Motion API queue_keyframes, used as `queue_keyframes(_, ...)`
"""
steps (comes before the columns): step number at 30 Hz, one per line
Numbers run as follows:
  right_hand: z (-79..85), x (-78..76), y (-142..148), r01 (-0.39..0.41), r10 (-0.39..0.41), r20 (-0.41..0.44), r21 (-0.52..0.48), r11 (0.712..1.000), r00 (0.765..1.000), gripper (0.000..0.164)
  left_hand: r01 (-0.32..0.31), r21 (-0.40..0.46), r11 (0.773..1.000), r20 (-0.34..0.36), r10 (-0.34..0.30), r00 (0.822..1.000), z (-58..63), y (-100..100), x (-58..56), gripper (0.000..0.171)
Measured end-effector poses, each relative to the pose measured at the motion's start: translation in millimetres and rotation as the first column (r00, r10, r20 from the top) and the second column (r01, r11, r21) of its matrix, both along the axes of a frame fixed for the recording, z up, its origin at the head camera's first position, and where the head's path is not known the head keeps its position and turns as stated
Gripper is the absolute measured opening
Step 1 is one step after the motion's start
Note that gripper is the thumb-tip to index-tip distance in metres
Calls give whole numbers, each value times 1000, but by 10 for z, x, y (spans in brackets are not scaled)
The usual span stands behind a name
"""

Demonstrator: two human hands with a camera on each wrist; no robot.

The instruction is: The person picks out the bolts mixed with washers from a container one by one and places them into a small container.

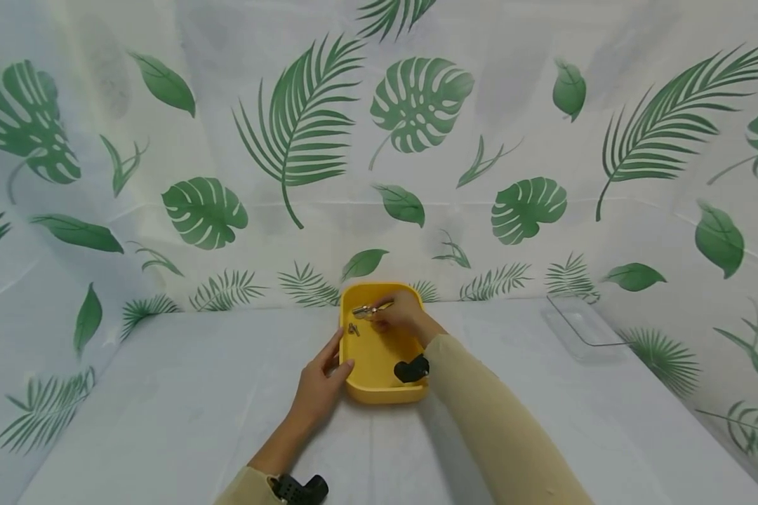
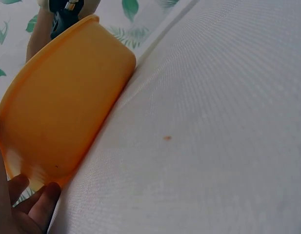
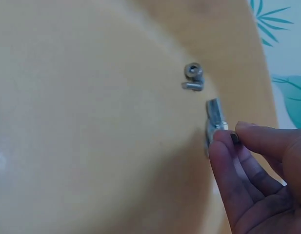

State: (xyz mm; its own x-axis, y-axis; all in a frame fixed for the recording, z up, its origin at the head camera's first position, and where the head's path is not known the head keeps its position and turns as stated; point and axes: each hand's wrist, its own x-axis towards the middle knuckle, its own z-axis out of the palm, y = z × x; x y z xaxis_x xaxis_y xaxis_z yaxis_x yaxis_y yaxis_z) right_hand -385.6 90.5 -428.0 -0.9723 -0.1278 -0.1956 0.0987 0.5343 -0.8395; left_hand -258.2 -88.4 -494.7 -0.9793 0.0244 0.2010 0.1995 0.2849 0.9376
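Observation:
A yellow tray (image 1: 379, 396) stands on the white-covered table. My left hand (image 1: 318, 386) holds it by its left side, thumb over the rim and fingers along the outer wall; the left wrist view shows fingertips against the tray wall (image 2: 72, 97). Inside the tray's far part, my right hand (image 1: 401, 312) pinches a small dark-ended metal piece (image 3: 234, 138) between thumb and fingers; its exact kind I cannot tell. Just past the fingertips are shiny metal parts (image 3: 215, 112), partly hidden by the hand. Close by on the tray floor lie two small socket-head screws (image 3: 193, 71).
A clear plastic container (image 1: 587, 330) sits at the table's back right. Behind the table hangs a white sheet (image 1: 328, 245) printed with green leaves. Dark cameras are strapped to both wrists, the right one (image 1: 412, 369) over the tray.

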Motion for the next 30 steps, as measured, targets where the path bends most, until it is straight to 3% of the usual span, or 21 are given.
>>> queue_keyframes(6,120,-19,47,4,-4,-11,9,1000,1000,23,3,5,1000,22,-3,1000,15,-11,-29,62)
queue_keyframes(15,358,37,208,-67,68,-25,35,997,997,30,5,17,1000,36,-6,999,48,-37,-62,62)
queue_keyframes(30,491,57,760,-82,82,-49,5,997,995,35,3,15,1000,48,-3,999,0,-49,-88,62)
